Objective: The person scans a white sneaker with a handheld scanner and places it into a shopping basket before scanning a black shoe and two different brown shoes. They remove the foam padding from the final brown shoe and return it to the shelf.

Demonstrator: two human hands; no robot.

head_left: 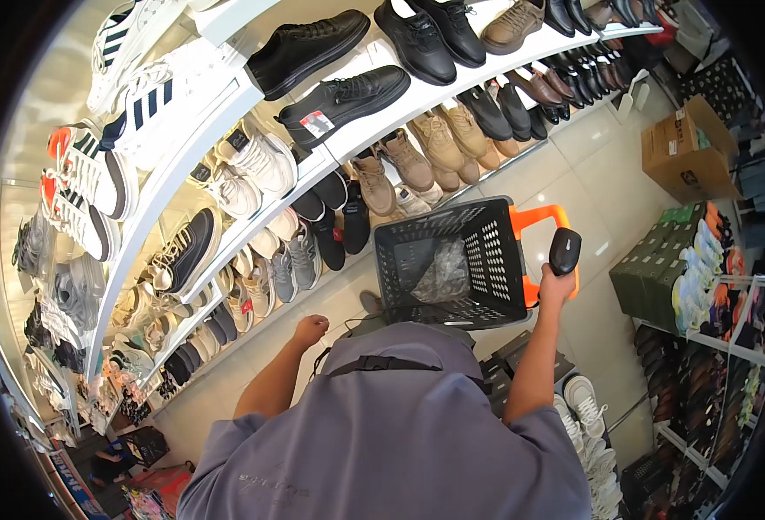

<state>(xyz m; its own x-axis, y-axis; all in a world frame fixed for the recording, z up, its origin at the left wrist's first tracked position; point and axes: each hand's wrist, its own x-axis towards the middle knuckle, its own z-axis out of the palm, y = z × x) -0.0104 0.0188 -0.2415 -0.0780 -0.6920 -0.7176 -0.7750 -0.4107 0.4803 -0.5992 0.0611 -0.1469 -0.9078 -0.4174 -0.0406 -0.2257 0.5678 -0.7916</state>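
Note:
My right hand (558, 282) is closed around a black rounded handheld device (565, 250), right at the orange handle (540, 217) of a black plastic shopping basket (497, 251). Inside the basket lies a crumpled clear plastic bag (444, 270). On the other side, my left hand (312, 328) hangs low with its fingers curled and nothing showing in them. It is nearest to the lower shelf with grey sneakers (304, 257). A grey cap and grey shirt fill the bottom middle of the view.
Shelves along the left and top carry many shoes, among them black shoes (348, 97) and tan boots (435, 139). An open cardboard box (686, 149) stands on the tiled floor (564, 186) at right. Below it are stacked green shoeboxes (651, 269) and white sneakers (584, 404).

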